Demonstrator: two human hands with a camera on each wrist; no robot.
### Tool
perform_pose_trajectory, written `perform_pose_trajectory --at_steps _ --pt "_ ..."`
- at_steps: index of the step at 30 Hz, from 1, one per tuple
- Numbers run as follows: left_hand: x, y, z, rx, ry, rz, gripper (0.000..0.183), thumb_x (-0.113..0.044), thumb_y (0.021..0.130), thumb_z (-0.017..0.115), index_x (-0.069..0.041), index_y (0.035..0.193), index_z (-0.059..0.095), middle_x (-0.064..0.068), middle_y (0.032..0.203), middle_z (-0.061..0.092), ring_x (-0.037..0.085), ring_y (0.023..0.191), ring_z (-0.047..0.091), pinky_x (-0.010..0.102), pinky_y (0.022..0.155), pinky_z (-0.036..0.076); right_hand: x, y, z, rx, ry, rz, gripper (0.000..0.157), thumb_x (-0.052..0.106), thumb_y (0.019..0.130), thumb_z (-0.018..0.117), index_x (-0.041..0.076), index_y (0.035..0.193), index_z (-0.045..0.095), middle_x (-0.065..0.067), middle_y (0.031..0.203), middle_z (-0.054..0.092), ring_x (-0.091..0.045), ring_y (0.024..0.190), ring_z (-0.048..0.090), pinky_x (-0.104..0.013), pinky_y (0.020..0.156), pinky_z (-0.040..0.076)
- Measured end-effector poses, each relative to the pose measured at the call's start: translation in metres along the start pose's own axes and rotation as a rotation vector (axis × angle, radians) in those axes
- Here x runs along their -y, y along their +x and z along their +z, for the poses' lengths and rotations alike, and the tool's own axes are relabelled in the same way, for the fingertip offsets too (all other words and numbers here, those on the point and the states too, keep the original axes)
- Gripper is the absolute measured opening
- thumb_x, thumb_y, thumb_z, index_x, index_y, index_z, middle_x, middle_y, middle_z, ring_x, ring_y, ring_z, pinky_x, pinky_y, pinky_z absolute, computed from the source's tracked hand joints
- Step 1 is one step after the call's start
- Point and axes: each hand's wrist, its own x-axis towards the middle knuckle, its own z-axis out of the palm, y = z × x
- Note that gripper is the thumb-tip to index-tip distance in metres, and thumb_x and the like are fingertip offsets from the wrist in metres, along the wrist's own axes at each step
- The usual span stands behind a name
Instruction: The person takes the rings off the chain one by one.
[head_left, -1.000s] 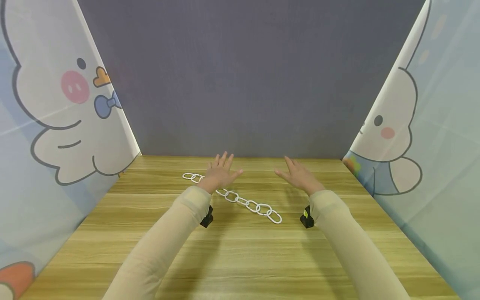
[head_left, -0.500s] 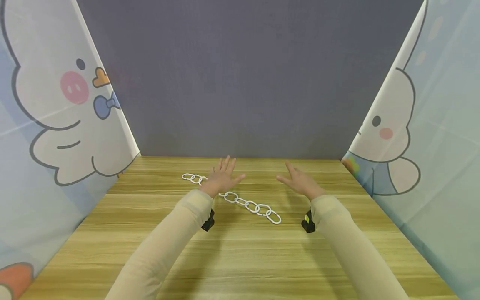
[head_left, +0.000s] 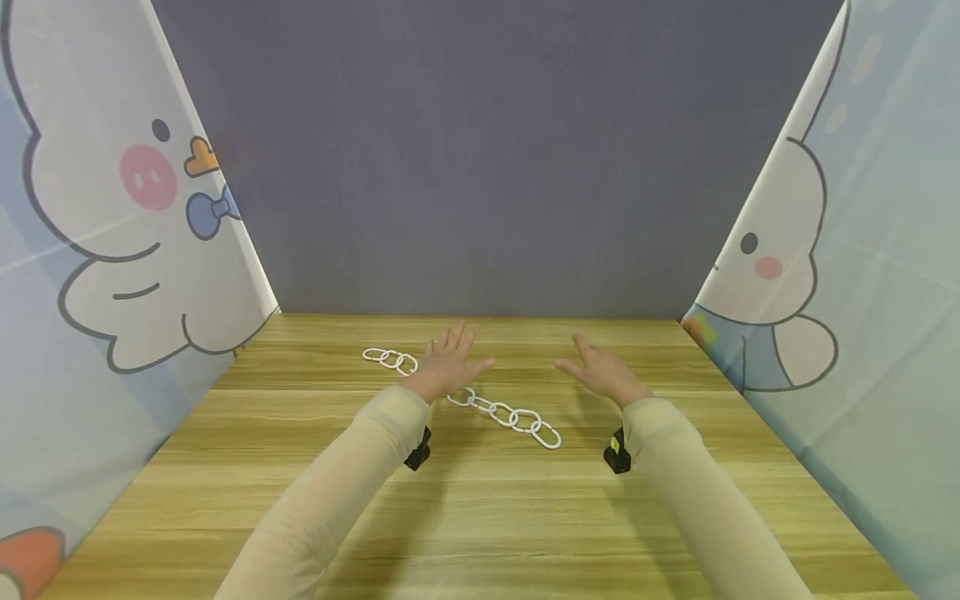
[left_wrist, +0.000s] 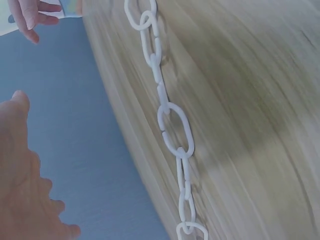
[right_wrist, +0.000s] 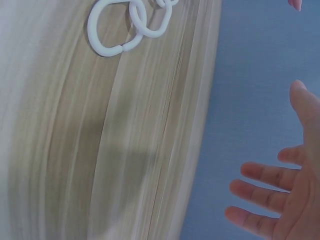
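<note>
In the head view, both hands have come slightly lower. The white chain (head_left: 514,418) slants from left of centre toward lower right; the left hand (head_left: 447,367), fingers spread, covers its middle, and the right hand (head_left: 606,373), fingers extended, is above right of its end.

Left wrist: chain steep, top to bottom, right of the left hand.

Right wrist: end link upper left, spread right hand lower right.

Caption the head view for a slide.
Open left hand above a white link chain laid diagonally on a wood-grain table, open right hand apart from it.
</note>
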Motion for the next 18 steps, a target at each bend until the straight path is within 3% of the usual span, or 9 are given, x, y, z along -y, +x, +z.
perform_pose_trajectory --at_steps 6,18 --pt "-0.002 0.000 0.006 0.003 -0.013 0.013 0.077 -0.060 0.093 0.025 -0.013 0.148 -0.002 0.012 0.152 -0.003 0.034 0.136 -0.001 0.053 0.107 0.002 -0.001 -0.001 0.002 0.000 -0.008 -0.005 0.080 0.054 0.094 0.039 -0.001 0.146 0.012 -0.030 0.140 0.029 -0.047 0.123 0.032 -0.058 0.099 0.027" --pt "-0.006 0.005 0.017 0.008 0.000 0.041 0.076 -0.058 0.094 0.027 -0.012 0.148 0.001 0.011 0.152 -0.001 0.033 0.136 -0.002 0.052 0.107 0.002 -0.004 -0.002 0.007 -0.008 -0.005 -0.030 0.093 0.068 0.088 0.033 -0.003 0.145 0.013 -0.029 0.137 0.034 -0.045 0.120 0.038 -0.055 0.100 0.028"
